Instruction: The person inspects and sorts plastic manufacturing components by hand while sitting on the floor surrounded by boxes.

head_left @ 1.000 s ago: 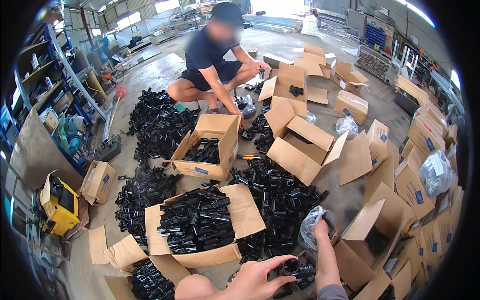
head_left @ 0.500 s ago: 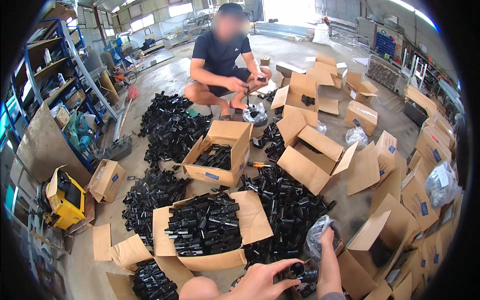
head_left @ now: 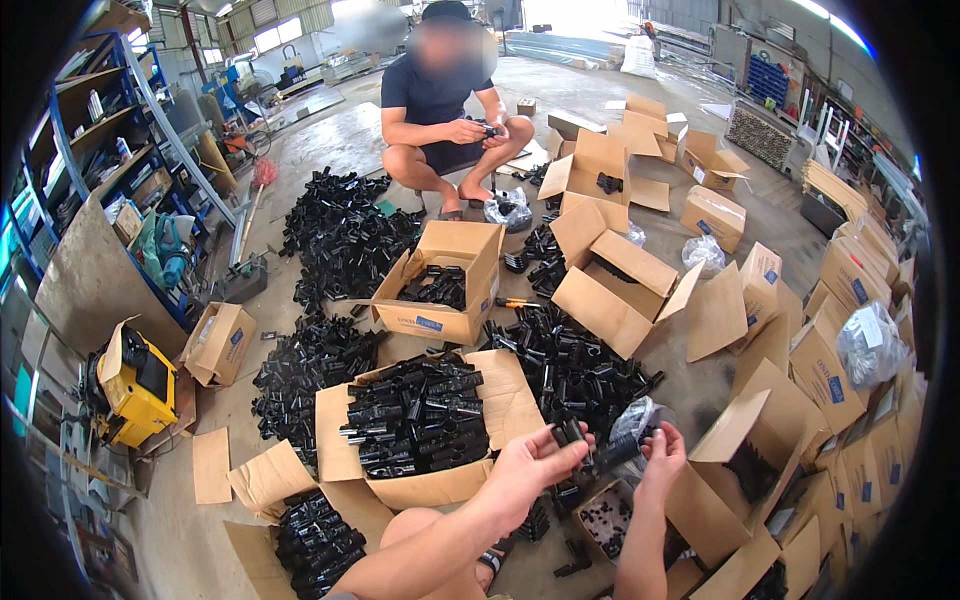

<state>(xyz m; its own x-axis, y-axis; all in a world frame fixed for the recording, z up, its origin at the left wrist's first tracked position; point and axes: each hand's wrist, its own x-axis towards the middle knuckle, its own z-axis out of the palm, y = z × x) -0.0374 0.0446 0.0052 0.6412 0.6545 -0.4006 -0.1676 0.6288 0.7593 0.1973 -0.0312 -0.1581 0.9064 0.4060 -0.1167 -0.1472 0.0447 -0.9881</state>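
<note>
My left hand (head_left: 540,465) is closed on a black tubular fitting (head_left: 568,434), held out in front of me. To its right, my right hand (head_left: 662,465) pinches a small dark part (head_left: 650,436), too small to name. Just behind the right hand lies a clear plastic bag (head_left: 634,414) with dark contents. Below and between my hands stands a small carton (head_left: 590,540) of small dark pieces (head_left: 607,515). An open cardboard box (head_left: 430,490), packed with rows of black fittings (head_left: 415,415), sits to the left of my left hand.
Loose black fittings lie in heaps (head_left: 340,240) across the floor. Opposite me squats a person (head_left: 435,110) holding a black part. Another open carton (head_left: 440,325) stands mid-floor. Several boxes (head_left: 715,215) crowd the right side. At left are a shelf (head_left: 100,130) and a yellow machine (head_left: 140,400).
My right hand has come out of the plastic bag with a small part. My left hand has moved up with its fitting. The other person's hands have come together around a part.
</note>
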